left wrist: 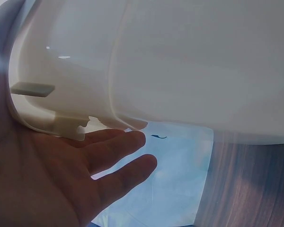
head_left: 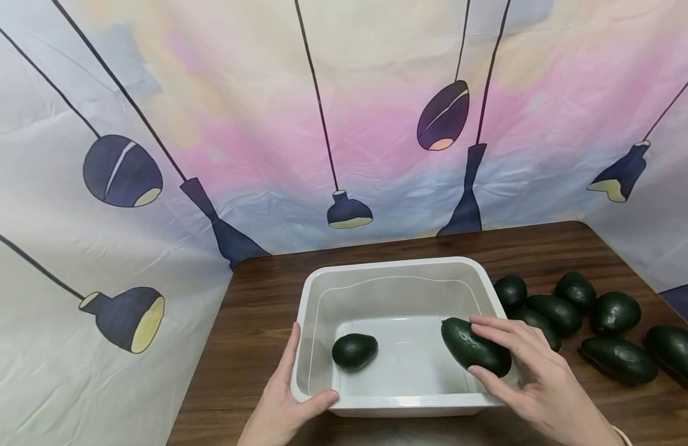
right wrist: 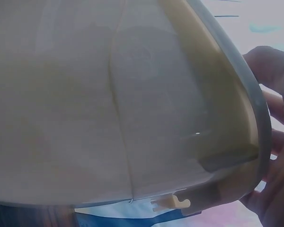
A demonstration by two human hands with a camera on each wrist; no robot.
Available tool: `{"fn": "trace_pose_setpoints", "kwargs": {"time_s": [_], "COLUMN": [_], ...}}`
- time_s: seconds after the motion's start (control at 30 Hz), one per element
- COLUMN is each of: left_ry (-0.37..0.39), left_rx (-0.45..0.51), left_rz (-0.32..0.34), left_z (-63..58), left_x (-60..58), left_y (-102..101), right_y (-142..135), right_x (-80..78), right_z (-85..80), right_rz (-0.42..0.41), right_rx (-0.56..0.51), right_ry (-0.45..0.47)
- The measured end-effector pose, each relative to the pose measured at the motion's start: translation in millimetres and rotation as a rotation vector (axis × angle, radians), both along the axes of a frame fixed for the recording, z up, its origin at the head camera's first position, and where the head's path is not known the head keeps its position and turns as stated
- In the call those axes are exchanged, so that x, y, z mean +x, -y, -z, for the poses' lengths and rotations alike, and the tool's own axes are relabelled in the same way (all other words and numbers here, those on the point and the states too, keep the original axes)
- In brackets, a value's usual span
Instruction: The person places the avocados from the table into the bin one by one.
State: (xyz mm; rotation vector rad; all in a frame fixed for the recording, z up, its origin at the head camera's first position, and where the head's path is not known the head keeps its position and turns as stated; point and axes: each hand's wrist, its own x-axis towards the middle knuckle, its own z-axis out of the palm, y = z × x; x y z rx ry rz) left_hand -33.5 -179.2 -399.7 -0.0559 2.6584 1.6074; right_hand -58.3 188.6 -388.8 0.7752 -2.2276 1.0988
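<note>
A white plastic bin (head_left: 396, 406) stands on the wooden table, with one dark green avocado (head_left: 355, 351) lying on its floor at the left. My left hand (head_left: 285, 393) holds the bin's left front corner, thumb over the rim and fingers along the outer wall; in the left wrist view the fingers (left wrist: 118, 182) show beneath the rim. Between thumb and fingers, my right hand (head_left: 535, 371) grips another avocado (head_left: 472, 347) just inside the bin's right side. In the right wrist view the bin's outer wall (right wrist: 146, 109) hides that avocado, and only part of the hand shows.
Several more avocados (head_left: 617, 359) lie loose on the table (head_left: 260, 322) to the right of the bin, some touching one another. Behind the table hangs a cloth (head_left: 265, 124) printed with lamps. The table's left edge runs beside my left hand.
</note>
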Motion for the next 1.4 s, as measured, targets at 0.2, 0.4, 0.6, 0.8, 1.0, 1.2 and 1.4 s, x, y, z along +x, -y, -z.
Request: {"fn": "trace_pose_setpoints", "kwargs": {"time_s": [0.2, 0.4, 0.6, 0.8, 1.0, 1.2, 1.4], "left_ry": [-0.011, -0.016, -0.004, 0.016, 0.012, -0.004, -0.011], "left_rx": [0.011, 0.007, -0.010, -0.014, -0.023, -0.022, -0.018], "left_rz": [0.007, 0.009, 0.004, -0.004, 0.001, 0.007, 0.008], "left_z": [0.9, 1.0, 0.4, -0.6, -0.5, 1.0, 1.3], "left_x": [1.0, 2.2, 1.5, 0.6, -0.3, -0.1, 0.0], "left_y": [0.3, 0.7, 0.2, -1.0, -1.6, -0.3, 1.1], "right_y": [1.7, -0.4, -11.0, -28.5, -63.1, -100.2, -118.8], "right_x": [-0.3, 2.6, 5.0, 1.4, -6.7, -15.4, -23.0], "right_z": [-4.7, -10.8, -9.9, -8.9, 1.2, 30.0, 62.5], "right_rz": [-0.020, 0.022, 0.058, 0.089, 0.313, 0.566, 0.689], "right_rx": [-0.059, -0.081, -0.113, -0.173, -0.098, -0.023, 0.070], "right_ry": [-0.061, -0.068, -0.060, -0.099, -0.098, 0.051, 0.327]}}
